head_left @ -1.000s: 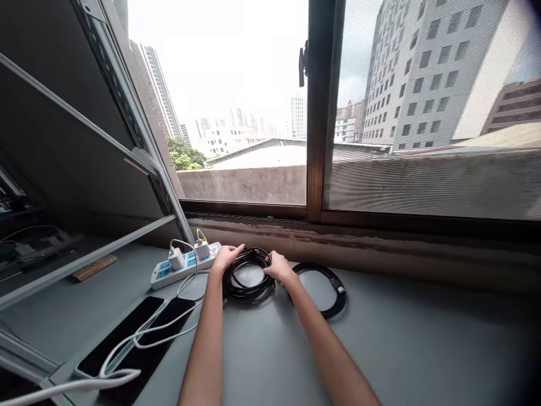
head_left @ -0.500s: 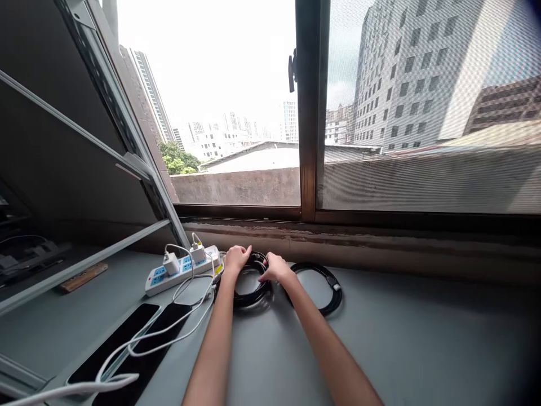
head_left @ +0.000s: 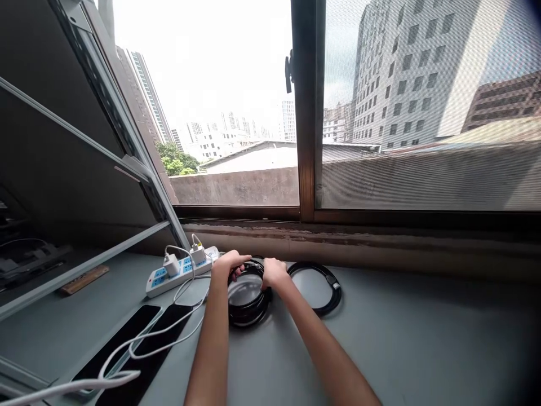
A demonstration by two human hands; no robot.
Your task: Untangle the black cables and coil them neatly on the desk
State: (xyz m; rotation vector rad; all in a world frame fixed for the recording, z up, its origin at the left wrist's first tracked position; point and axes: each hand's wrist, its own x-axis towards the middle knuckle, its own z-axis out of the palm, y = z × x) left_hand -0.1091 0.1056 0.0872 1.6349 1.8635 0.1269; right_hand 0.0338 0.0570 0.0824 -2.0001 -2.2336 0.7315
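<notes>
A coil of black cable (head_left: pixel 250 317) sits in front of me on the grey tabletop, several loops thick, and its near side looks slightly raised. My left hand (head_left: pixel 229 266) is closed on the coil's upper left, fingers curled inside the ring and the thumb pointing right. On the opposite side my right hand (head_left: pixel 274 273) grips the loops, with most of its fingers hidden behind the hand. Just right of it lies a second black cable coil (head_left: pixel 335 301) with a light-coloured connector, flat on the surface.
A white power strip (head_left: pixel 181 272) with two plugged-in chargers stands at the left. White cables (head_left: pixel 169 332) run toward me over two dark flat devices (head_left: pixel 143 349). A metal rack (head_left: pixel 139 141) leans across the left side. Behind is a window frame (head_left: pixel 307 186).
The held coil has shifted slightly left and toward me, and its near edge now sits lower in view. My left hand has turned, with its fingers curling into the ring.
</notes>
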